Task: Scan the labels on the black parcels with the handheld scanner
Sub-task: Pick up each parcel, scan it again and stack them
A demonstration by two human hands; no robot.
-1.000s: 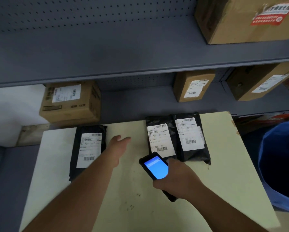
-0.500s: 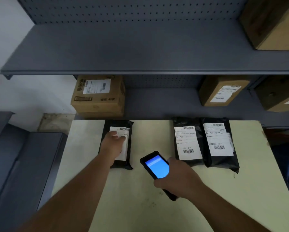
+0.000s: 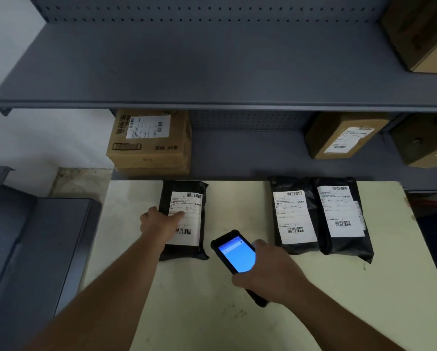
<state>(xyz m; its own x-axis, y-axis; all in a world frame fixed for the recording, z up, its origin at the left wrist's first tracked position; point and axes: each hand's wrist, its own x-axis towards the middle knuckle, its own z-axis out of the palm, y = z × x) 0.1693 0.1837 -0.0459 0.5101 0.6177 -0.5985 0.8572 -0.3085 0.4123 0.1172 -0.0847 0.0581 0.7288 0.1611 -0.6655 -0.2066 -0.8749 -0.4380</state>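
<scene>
**Left parcel pinned for scanning**

The left hand [image 3: 161, 224] presses flat, fingers released, on the left black parcel [image 3: 183, 219], a soft, light, slippery pouch on the worktop [image 3: 237, 325]; best steadied by its edge. The right hand [image 3: 270, 274] grasps the scanner [image 3: 235, 254] at the parcel's 4 o'clock, just beside it.

Left hand [image 3: 161, 224] flat on the left black parcel [image 3: 184, 219], touching its label. Right hand [image 3: 268, 272] grips scanner [image 3: 236, 257], screen lit, just right of it. Two parcels [image 3: 321, 216] far right on counter [image 3: 212, 312].
</scene>
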